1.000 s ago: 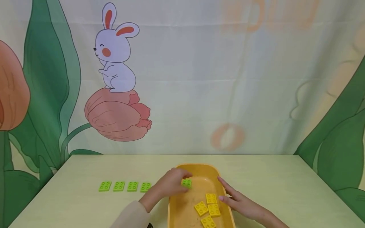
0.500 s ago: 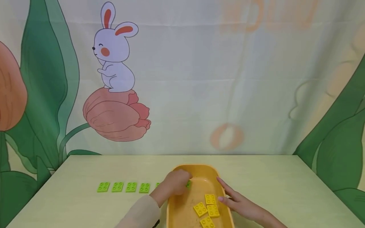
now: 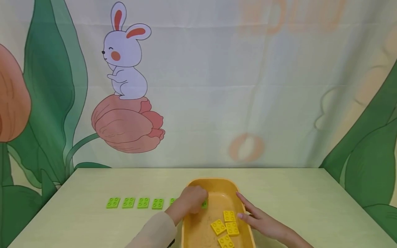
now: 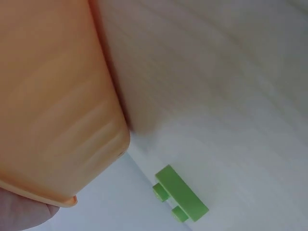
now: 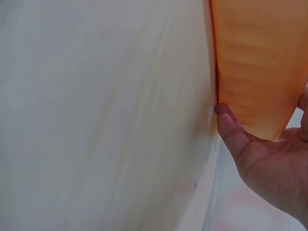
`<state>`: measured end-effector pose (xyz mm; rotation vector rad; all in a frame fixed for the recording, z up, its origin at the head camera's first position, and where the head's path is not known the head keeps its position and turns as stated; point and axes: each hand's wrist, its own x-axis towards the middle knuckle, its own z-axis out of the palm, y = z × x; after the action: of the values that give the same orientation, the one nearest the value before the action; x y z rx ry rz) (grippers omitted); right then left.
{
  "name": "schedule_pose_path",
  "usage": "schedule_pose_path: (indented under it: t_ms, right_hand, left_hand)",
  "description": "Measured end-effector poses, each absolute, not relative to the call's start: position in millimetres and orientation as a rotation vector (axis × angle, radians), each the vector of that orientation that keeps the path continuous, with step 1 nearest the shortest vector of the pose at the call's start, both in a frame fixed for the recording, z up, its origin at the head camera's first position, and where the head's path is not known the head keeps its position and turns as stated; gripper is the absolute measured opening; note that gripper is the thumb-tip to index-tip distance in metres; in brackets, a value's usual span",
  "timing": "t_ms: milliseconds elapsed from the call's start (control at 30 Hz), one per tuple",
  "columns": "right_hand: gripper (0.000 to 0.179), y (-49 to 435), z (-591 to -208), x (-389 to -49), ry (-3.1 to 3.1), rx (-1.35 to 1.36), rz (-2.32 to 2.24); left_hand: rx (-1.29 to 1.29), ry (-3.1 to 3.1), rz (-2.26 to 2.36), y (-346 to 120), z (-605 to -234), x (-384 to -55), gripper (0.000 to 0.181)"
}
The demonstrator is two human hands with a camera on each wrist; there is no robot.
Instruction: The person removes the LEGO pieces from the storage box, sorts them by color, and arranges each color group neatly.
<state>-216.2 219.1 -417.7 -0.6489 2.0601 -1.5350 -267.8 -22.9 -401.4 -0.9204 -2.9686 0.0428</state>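
A yellow tray (image 3: 217,180) stands lengthwise on the table. My left hand (image 3: 193,199) reaches over its left rim, fingers bent and pinching a green building block (image 3: 204,204) near the tray's far left; the hand covers most of that block. In the left wrist view only a bit of this hand (image 4: 24,211) shows past the tray's rim. With its thumb at the inside edge and fingers along the outer wall, my right hand (image 3: 260,220) holds the tray's right side. Several yellow building blocks (image 3: 232,228) lie in the tray near its right side.
A row of several green building blocks (image 3: 143,203) runs across the table left of the tray; my left arm partly hides the rightmost. Behind the table (image 3: 291,196) hangs a curtain (image 3: 198,86) printed with a rabbit and tulips.
My left hand's fingers have closed in on the green block in the tray, and the forearm has shifted right, baring part of another green block in the row. My right hand stays put.
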Motion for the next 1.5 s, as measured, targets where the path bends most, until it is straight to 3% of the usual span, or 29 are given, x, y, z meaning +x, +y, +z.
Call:
schedule_pose_path:
  t_ms: [100,200,400,667,1067,1500]
  right_hand:
    - [0.064,219,-418,-217,2.061,-0.651,-1.532]
    - [0.064,219,-417,-218,2.077,-0.645,-1.524]
    - [0.064,219,-416,-221,2.108,-0.609,-1.515]
    - [0.065,221,-417,-222,2.069,-0.665,-1.531]
    - [0.065,220,-415,-225,2.110,-0.607,-1.511]
    - [0.066,219,-415,-227,2.103,-0.499,-1.558]
  left_hand:
    - [-0.985,-2.946,-0.026,-25,-398,-267,0.023]
    - [-1.066,-2.941,-0.142,-28,-392,-266,0.008]
    - [-1.155,-2.929,-0.367,-35,-377,-261,0.030]
    - [-1.172,-2.852,-0.610,-58,-359,-255,0.039]
    - [-1.045,-2.693,-0.819,-127,-353,-246,0.037]
    - [-0.648,-2.770,-0.929,-220,-362,-228,0.040]
